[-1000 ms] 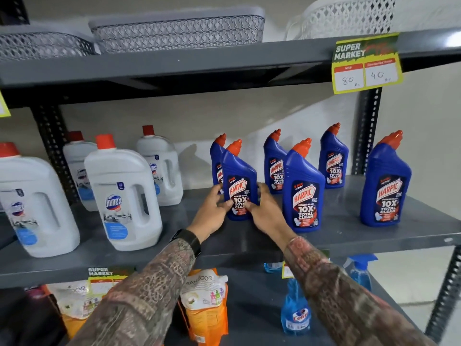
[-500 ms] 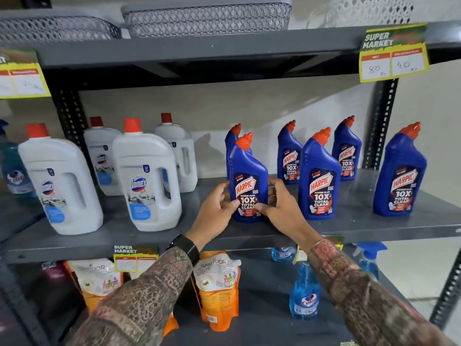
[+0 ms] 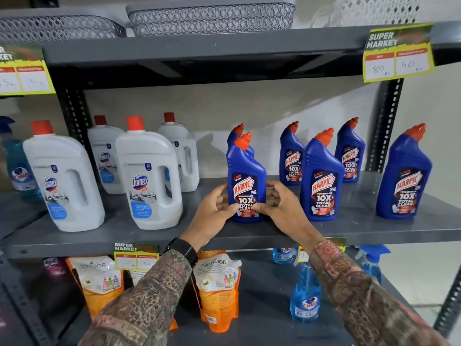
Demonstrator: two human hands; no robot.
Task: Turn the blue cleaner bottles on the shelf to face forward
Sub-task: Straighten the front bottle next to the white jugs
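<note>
Middle shelf (image 3: 249,236): carrying jugs on its left half and Harpic bottles on its right half.
Jugs: two front jugs (image 3: 64,181) (image 3: 149,176) standing before two rear jugs (image 3: 106,156) (image 3: 180,153).
Front Harpic row: held bottle (image 3: 245,181) standing leftmost, second bottle (image 3: 320,178) to its right, third bottle (image 3: 404,173) standing farthest right.
Rear Harpic row: three bottles (image 3: 237,136) (image 3: 290,156) (image 3: 349,151) standing behind, the leftmost sitting directly behind the held bottle.
Left hand (image 3: 214,213): touching the held bottle's left side.
Right hand (image 3: 282,208): touching its right side.
Top shelf (image 3: 199,48): carrying baskets (image 3: 212,18).
Bottom shelf (image 3: 262,308): carrying pouches (image 3: 217,288) left of a spray bottle (image 3: 305,298).
</note>
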